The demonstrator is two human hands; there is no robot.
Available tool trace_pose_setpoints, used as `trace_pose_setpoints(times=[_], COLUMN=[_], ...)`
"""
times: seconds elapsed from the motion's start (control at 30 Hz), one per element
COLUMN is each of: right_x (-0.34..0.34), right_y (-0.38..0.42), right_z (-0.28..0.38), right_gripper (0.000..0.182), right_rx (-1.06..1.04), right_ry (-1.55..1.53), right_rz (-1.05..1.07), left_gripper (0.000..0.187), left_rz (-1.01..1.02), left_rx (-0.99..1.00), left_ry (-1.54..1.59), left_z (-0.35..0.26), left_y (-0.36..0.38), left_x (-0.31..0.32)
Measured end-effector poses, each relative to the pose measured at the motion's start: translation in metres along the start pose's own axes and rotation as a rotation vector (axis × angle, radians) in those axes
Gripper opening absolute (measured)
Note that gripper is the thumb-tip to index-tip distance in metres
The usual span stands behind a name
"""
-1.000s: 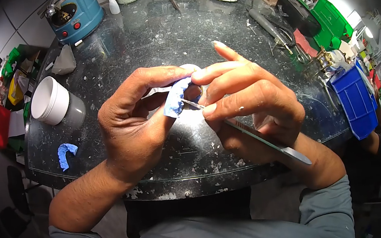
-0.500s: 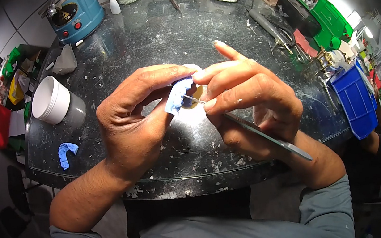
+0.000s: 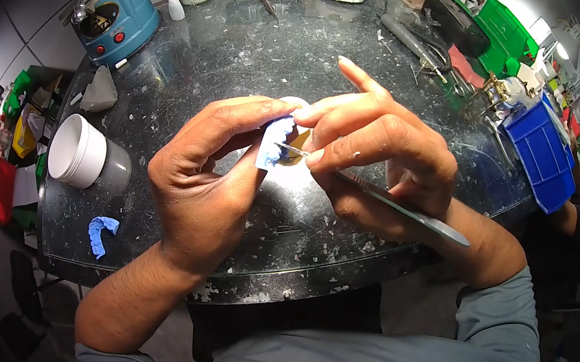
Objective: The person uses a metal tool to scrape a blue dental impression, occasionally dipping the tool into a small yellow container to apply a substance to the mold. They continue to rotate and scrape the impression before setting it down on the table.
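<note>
My left hand (image 3: 197, 163) grips a blue dental model (image 3: 274, 143) between thumb and fingers, above the middle of the table. Along its edge the model shows a row of tooth shapes; its far end is partly covered by fingers. In my right hand (image 3: 390, 143) is a slim metal dental carving tool (image 3: 417, 216), held like a pen with the little finger raised. The tool's thin tip reaches the inner side of the model and seems to touch it. A second blue dental arch (image 3: 102, 234) lies on the table at the left.
The dark, scratched table (image 3: 203, 61) carries a white tub (image 3: 76, 153), a grey-white lump (image 3: 99, 91) and a blue machine (image 3: 115, 25) on the left. On the right are a handpiece (image 3: 411, 43), a green bin (image 3: 503, 32) and a blue bin (image 3: 540, 154). Tweezers (image 3: 267, 3) lie at the back.
The blue model has tilted slightly in my left hand. My right hand has shifted a little left, its raised little finger moving right; the tool stays in it.
</note>
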State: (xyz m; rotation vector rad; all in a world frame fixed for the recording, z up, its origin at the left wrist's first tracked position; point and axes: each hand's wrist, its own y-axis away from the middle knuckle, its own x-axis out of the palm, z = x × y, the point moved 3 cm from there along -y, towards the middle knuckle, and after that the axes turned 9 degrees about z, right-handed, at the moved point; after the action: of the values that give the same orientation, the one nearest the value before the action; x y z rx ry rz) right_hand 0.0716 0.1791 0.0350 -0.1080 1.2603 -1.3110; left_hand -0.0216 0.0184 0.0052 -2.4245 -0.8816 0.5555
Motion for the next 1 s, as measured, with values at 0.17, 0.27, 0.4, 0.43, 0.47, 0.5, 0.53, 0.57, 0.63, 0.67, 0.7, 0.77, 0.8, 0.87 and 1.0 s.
trace_pose_setpoints(times=[0.17, 0.27, 0.4, 0.43, 0.47, 0.5, 0.53, 0.57, 0.63, 0.67, 0.7, 0.77, 0.8, 0.87, 1.0], right_x=[-0.0007, 0.0002, -0.0005, -0.0005, -0.0004, 0.0, 0.0002, -0.0003, -0.0022, -0.0013, -0.0001, 0.0005, 0.0006, 0.0, -0.0002], right_y=[0.0, 0.0002, 0.0005, 0.0008, 0.0009, 0.0007, 0.0006, 0.0007, 0.0014, 0.002, 0.0028, 0.0025, 0.0018, 0.0012, 0.0019], right_z=[0.0004, -0.0013, 0.0001, 0.0, -0.0003, -0.0004, -0.0002, -0.0002, -0.0009, -0.0018, -0.0033, -0.0038, -0.0031, -0.0021, -0.0024], right_gripper=[0.022, 0.021, 0.022, 0.022, 0.022, 0.023, 0.023, 0.023, 0.024, 0.024, 0.024, 0.025, 0.026, 0.027, 0.028], right_rx=[-0.005, 0.018, 0.012, 0.028, 0.028, 0.016, 0.004, 0.004, 0.039, 0.041, 0.038, 0.034, 0.035, 0.038, 0.057], right_ry=[-0.034, -0.033, -0.014, -0.02, -0.02, 0.007, 0.033, 0.035, -0.04, -0.04, -0.026, -0.012, -0.008, -0.002, -0.043], right_rz=[0.015, 0.008, 0.019, 0.005, 0.004, 0.021, 0.037, 0.037, -0.005, -0.005, -0.014, -0.024, -0.006, 0.011, 0.019], left_gripper=[0.027, 0.027, 0.029, 0.029, 0.029, 0.03, 0.03, 0.03, 0.031, 0.031, 0.031, 0.03, 0.03, 0.03, 0.029], left_rz=[-0.003, 0.002, -0.001, 0.005, 0.006, 0.013, 0.02, 0.021, 0.012, 0.012, 0.014, 0.016, 0.012, 0.01, 0.0], left_rx=[0.008, -0.005, -0.002, 0.009, 0.008, 0.01, 0.011, 0.012, -0.026, -0.027, -0.027, -0.027, -0.032, -0.037, -0.039], left_ry=[0.009, -0.016, -0.021, -0.043, -0.043, -0.05, -0.056, -0.056, -0.032, -0.031, -0.041, -0.052, -0.046, -0.04, -0.011], left_z=[0.0001, -0.0007, 0.0013, 0.0011, 0.0016, 0.0024, 0.0027, 0.0022, 0.0017, 0.0016, 0.0013, 0.0014, 0.0019, 0.0025, 0.0044], left_y=[0.0, 0.0, -0.0003, -0.0005, -0.0004, -0.0005, -0.0008, -0.0011, -0.0009, -0.0008, -0.0006, -0.0008, -0.001, -0.0015, -0.0015], left_x=[0.0007, 0.0, -0.0003, -0.0005, -0.0011, -0.0018, -0.0018, -0.0012, 0.0002, 0.0001, 0.0, -0.0002, -0.0001, 0.0005, 0.0005])
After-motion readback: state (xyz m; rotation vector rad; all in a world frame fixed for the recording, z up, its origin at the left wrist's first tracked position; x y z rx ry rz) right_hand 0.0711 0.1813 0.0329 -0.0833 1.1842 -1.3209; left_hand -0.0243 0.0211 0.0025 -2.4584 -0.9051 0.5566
